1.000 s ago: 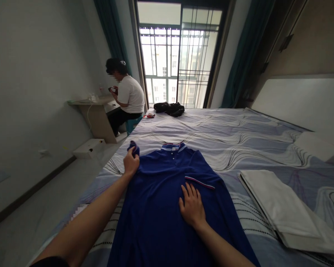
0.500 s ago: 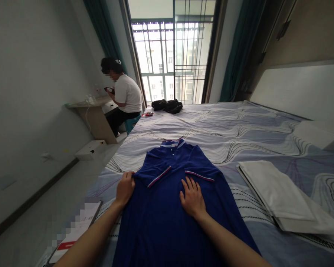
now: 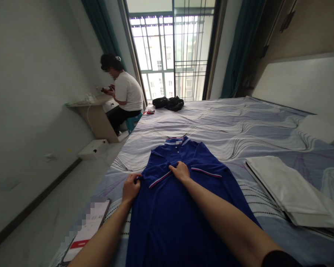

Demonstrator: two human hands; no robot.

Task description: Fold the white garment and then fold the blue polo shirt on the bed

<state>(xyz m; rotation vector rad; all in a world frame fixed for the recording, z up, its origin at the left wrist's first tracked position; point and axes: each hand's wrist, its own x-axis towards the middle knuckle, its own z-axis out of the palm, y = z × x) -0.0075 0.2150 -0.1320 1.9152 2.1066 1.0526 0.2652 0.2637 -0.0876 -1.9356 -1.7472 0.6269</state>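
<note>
A blue polo shirt lies front up on the bed, its collar pointing away from me. Both short sleeves are turned inward across the chest, each with a white and red stripe at the cuff. At the shirt's left edge, my left hand is closed, pinching the fabric by the folded sleeve. My right hand reaches across to the inner end of the left sleeve's cuff. Its thumb and fingers are closed on the cloth there.
Folded white fabric lies right of the shirt. A phone rests near the bed's left edge. Black cloth sits at the bed's far end. Beyond the left edge, a person sits at a small desk.
My right hand has moved from lying flat on the shirt's chest, up and left to the left sleeve's cuff, and has closed on it. My left hand stays at the shirt's left edge.
</note>
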